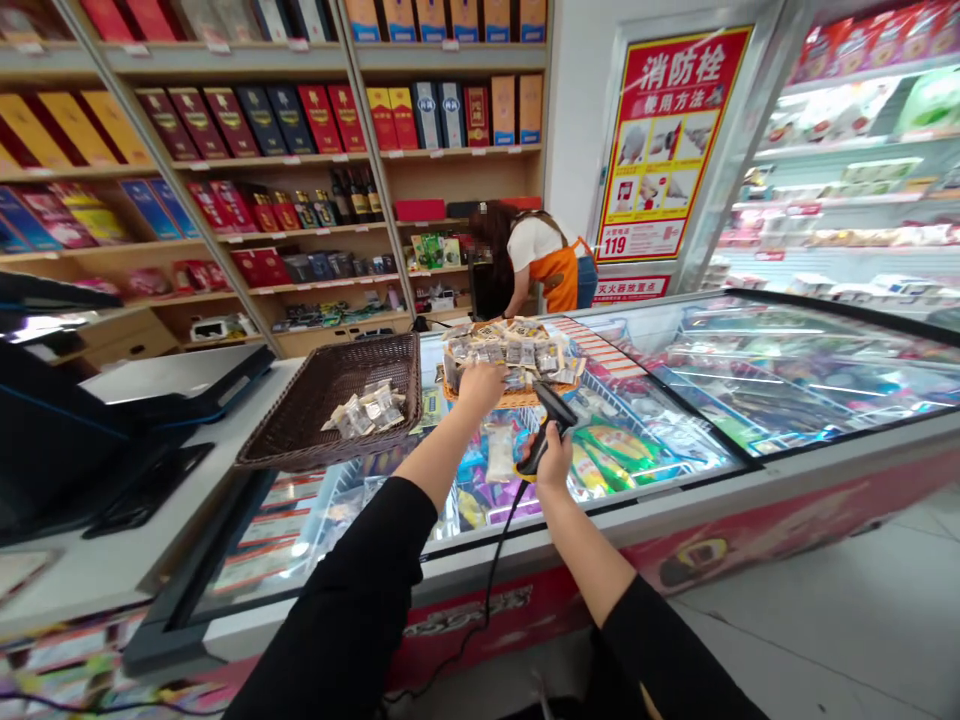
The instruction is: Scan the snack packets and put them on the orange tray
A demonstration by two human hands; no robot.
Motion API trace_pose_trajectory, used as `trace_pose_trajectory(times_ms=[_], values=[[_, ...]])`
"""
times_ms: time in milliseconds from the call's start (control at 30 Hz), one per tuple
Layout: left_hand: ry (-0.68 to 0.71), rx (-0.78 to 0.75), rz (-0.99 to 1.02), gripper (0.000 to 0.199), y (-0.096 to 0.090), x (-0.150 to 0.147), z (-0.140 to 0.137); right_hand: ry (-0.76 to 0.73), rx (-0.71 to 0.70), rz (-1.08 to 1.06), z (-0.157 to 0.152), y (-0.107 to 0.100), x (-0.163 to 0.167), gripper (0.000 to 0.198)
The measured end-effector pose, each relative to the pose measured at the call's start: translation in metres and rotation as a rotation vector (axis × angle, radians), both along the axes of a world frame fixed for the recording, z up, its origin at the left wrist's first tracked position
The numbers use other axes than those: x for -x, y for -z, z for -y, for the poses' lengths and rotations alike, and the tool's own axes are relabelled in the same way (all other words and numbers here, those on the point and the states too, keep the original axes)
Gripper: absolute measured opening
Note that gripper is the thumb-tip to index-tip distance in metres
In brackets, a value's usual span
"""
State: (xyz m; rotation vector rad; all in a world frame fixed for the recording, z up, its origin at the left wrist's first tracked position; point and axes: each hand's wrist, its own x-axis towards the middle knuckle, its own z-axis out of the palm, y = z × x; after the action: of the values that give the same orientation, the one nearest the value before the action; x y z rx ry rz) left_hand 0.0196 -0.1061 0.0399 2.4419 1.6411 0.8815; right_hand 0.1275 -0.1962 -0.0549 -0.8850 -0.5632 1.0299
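Note:
My left hand [482,387] reaches over the near edge of an orange wicker basket [514,399] and touches the heap of small wrapped packets [517,348] in it. Its fingers are hidden among the packets, so I cannot tell whether they grip one. In my right hand [555,457] is a black and yellow barcode scanner [553,406], its head pointing up towards the basket and its cord [501,550] hanging down. To the left, a dark brown wicker tray [330,363] holds a small pile of similar packets [367,409] at its right end.
Both baskets rest on a glass-topped chest freezer [697,495] full of bagged goods. A counter with dark checkout equipment [67,430] stands at left. Behind the freezer, a person in an orange apron [564,275] bends over near shelves [285,165] of boxes.

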Motion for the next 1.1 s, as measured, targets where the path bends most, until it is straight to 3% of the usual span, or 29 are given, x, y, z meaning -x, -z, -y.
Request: trace_pose_trajectory(times_ms=[133,267,433,567,800,1100], values=[[-0.081,0.002,0.18,0.004,-0.01,0.011,-0.005,-0.023,0.012,0.032,0.0,0.001,0.004,0.044],[-0.247,-0.012,0.553,0.012,-0.015,0.067,-0.003,-0.071,-0.068,0.061,0.006,-0.002,0.011,0.041],[-0.395,0.097,0.989,0.023,0.009,0.139,0.013,-0.277,-0.167,0.28,0.005,-0.013,0.028,0.036],[-0.415,0.073,1.271,0.024,0.026,0.16,0.028,-0.382,-0.226,0.596,-0.002,-0.015,0.05,0.032],[-0.321,0.189,1.301,0.018,0.022,0.152,0.031,-0.365,-0.275,0.753,-0.003,0.001,0.068,0.028],[-0.314,0.196,1.325,0.02,0.026,0.151,0.029,-0.351,-0.298,0.809,0.003,-0.001,0.066,0.027]])
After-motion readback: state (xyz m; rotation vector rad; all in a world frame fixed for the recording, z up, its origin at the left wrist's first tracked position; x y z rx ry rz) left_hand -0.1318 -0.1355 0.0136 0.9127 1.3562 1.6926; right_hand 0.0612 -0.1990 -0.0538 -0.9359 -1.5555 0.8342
